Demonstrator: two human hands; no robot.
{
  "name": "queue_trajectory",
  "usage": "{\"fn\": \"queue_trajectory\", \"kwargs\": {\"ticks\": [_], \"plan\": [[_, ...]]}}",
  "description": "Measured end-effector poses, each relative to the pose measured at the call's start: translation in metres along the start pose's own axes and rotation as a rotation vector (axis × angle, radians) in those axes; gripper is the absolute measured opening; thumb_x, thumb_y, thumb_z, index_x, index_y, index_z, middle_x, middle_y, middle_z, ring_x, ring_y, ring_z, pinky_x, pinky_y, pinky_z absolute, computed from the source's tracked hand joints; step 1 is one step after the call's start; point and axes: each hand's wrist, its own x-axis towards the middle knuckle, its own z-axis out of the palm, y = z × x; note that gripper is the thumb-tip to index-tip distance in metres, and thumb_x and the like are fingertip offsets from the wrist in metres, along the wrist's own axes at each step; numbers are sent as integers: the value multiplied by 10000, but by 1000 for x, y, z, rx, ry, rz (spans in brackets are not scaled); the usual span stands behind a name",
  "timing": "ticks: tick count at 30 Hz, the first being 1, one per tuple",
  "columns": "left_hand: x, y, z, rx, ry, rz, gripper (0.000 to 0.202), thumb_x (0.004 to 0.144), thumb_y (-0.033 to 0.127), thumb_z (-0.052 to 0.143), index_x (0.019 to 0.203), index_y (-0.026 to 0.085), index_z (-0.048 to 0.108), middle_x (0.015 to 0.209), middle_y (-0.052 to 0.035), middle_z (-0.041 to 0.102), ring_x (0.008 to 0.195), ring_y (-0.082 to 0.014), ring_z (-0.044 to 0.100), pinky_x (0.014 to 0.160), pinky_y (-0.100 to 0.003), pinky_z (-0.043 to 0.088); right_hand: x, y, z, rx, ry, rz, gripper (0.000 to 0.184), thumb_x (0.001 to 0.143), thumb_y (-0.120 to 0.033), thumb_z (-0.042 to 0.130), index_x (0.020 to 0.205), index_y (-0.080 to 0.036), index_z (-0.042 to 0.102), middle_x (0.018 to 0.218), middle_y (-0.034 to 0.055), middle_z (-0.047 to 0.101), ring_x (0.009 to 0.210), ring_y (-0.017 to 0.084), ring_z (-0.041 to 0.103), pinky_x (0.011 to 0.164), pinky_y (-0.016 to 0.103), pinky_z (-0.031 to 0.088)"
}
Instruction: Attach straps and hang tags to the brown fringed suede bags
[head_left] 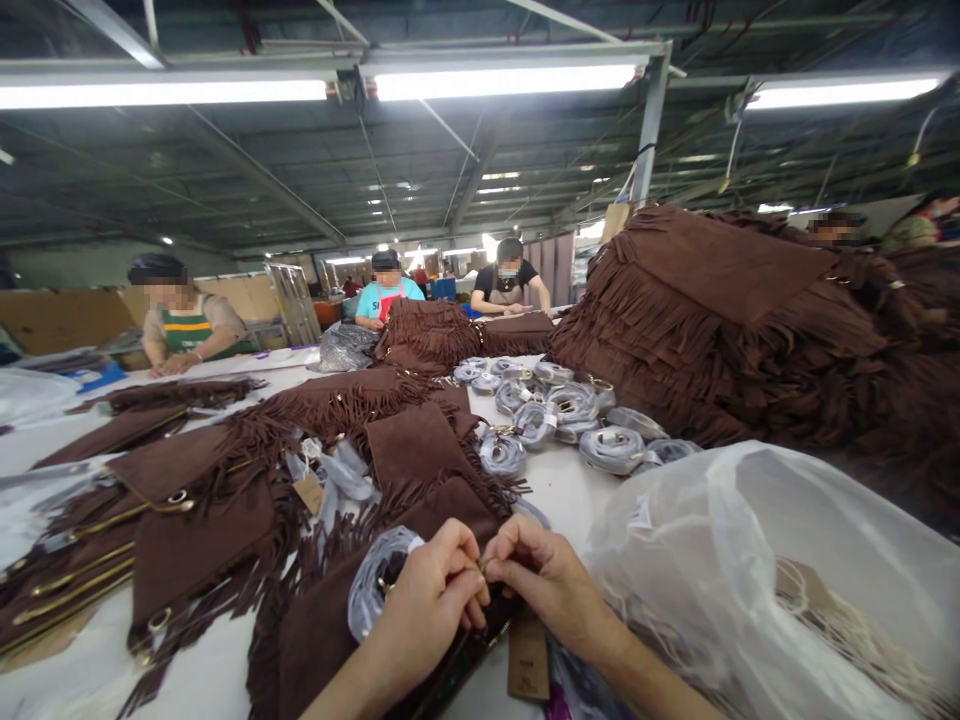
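Observation:
My left hand point(442, 585) and my right hand point(536, 570) meet fingertip to fingertip over a brown fringed bag point(322, 630). Both are closed in a pinch. What sits between the fingers is small and mostly hidden. Just below my right hand hangs a brown cardboard tag point(529, 660) with print on it; its string cannot be made out. A coiled strap in clear plastic point(375, 585) lies on the bag beside my left wrist. Part of the bag's metal zipper point(499, 630) shows under the hands.
More brown fringed bags point(202, 520) cover the left. Several plastic-wrapped coiled straps point(536, 425) lie ahead on the white table point(559, 495). A tall pile of fringed bags point(705, 310) rises at right. Near my right arm, a clear plastic bag point(720, 530) holds strings and tags. Co-workers point(191, 330) work across the table.

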Motion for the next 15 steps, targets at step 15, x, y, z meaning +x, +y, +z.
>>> {"fn": "queue_trajectory", "kwargs": {"ticks": [15], "plan": [[-4, 9, -6, 197, -109, 45, 154, 835, 81, 404, 865, 215, 476, 609, 65, 594, 524, -102, 551, 533, -198, 369, -7, -11, -8, -587, -116, -300, 198, 758, -46, 462, 741, -228, 539, 705, -26, 628, 651, 133, 600, 619, 221, 424]]}}
